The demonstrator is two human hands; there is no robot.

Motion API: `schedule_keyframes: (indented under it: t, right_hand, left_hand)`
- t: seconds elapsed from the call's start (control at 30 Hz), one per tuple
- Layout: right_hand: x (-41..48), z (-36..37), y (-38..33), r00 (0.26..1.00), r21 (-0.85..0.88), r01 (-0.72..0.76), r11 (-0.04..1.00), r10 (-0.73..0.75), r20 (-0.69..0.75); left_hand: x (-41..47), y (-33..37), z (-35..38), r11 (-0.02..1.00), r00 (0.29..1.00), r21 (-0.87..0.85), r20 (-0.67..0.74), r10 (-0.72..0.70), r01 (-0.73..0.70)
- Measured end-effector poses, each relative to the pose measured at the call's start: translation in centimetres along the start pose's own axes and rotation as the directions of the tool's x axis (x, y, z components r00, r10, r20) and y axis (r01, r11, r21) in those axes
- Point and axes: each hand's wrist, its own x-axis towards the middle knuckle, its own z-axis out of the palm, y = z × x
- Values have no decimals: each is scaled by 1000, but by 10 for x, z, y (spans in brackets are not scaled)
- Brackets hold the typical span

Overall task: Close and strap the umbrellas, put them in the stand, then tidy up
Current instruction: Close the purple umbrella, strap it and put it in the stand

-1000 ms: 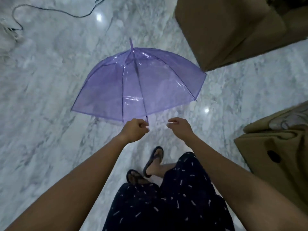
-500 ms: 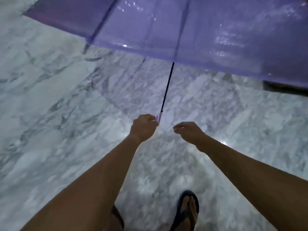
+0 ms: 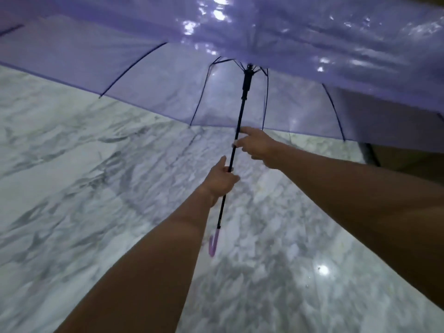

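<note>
- While my left hand [image 3: 219, 180] is wrapped around the black shaft [image 3: 236, 140] of the purple umbrella [image 3: 149, 75], fingers clamped on it about midway along, the umbrella is held up in front of me, well clear of the marble floor [image 3: 84, 176]
- My right hand [image 3: 255, 146] sits just above the left one on the same shaft; the forefinger points out straight past the rod, and the thumb and other fingers are loosely apart beside it, touching or nearly touching, I cannot tell which
- Its see-through canopy is spread open over the top of the view, dark ribs fanning out from the runner [image 3: 247, 79] high on the shaft
- Its curved lilac handle [image 3: 214, 243] hangs below my left wrist, blurred, over the floor
- At the right edge, under the canopy rim, a brown shape [image 3: 408, 159] shows, too hidden to name
</note>
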Motion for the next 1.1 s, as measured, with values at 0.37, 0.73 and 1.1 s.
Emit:
schedule_keyframes:
  t: [0.37, 0.73, 1.1]
  right_hand:
    - [-180, -72, -173, 973, 244, -217, 945, 231, -27]
    - [-400, -294, -374, 865, 700, -40, 713, 376, -333]
    - [-529, -482, -376, 557, 726, 632, 272, 492, -669]
  left_hand:
    - [-197, 198, -16, 985, 964, 135, -225, 138, -109]
    - [-351, 540, 9, 836, 913, 387, 281, 296, -390]
    - [-398, 682, 150, 648, 543, 218, 761, 355, -730]
